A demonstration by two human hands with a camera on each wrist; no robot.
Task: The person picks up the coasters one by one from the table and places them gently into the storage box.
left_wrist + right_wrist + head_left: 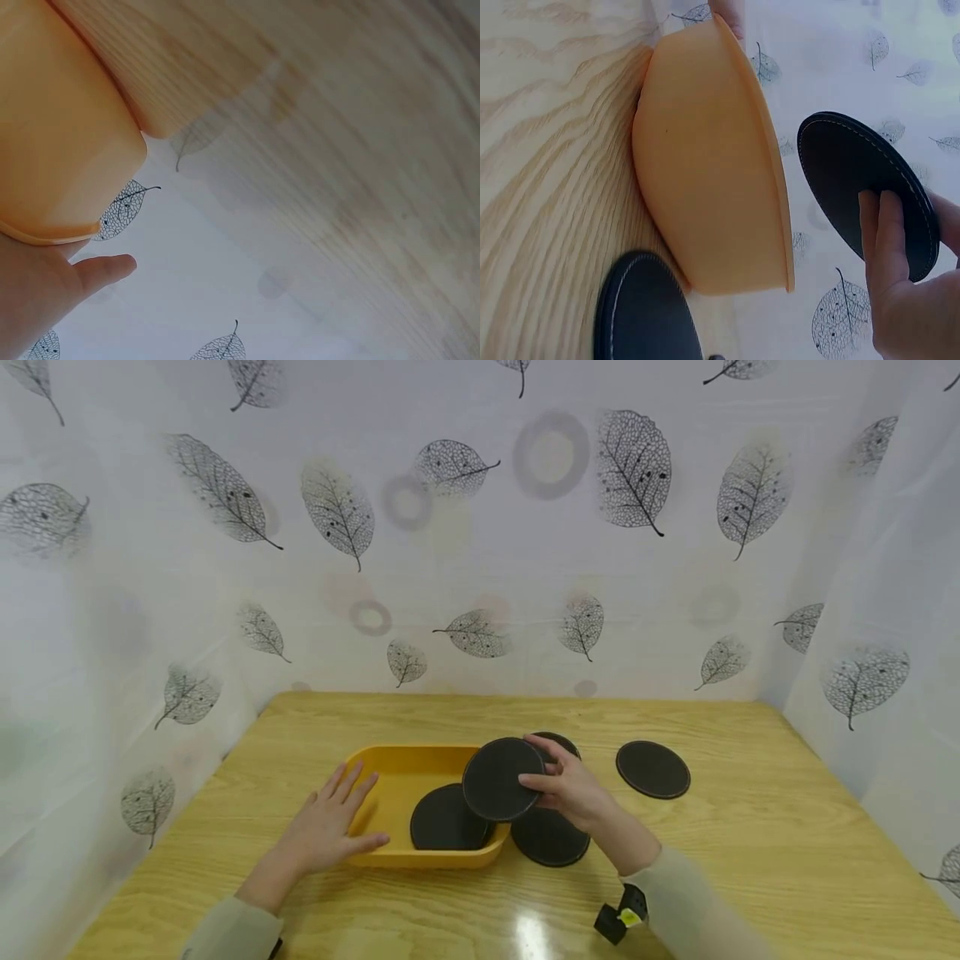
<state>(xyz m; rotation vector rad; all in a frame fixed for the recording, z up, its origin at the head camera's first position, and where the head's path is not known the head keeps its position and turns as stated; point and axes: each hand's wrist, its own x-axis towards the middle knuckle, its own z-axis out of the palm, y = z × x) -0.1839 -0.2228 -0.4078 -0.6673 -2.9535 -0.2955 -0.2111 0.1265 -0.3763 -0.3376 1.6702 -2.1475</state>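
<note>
My right hand (572,789) pinches a round black coaster (497,781) with pale edge stitching, thumb on one face and fingers on the other. In the right wrist view, that coaster (847,180) is tilted and apart from the orange-yellow plastic basket (705,157). Inside the basket (420,859) lies another black coaster (444,823), partly hidden by the held one. Spread fingers of my left hand (322,831) rest at the basket's left rim. The left wrist view shows its thumb (109,271) extended beside the basket (67,127).
Right of the basket, a black coaster (553,845) lies on the wooden table (750,860). Behind my right hand another coaster (558,742) is partly covered, and one more (652,769) lies farther right. A leaf-patterned curtain (480,552) surrounds the table's back and sides.
</note>
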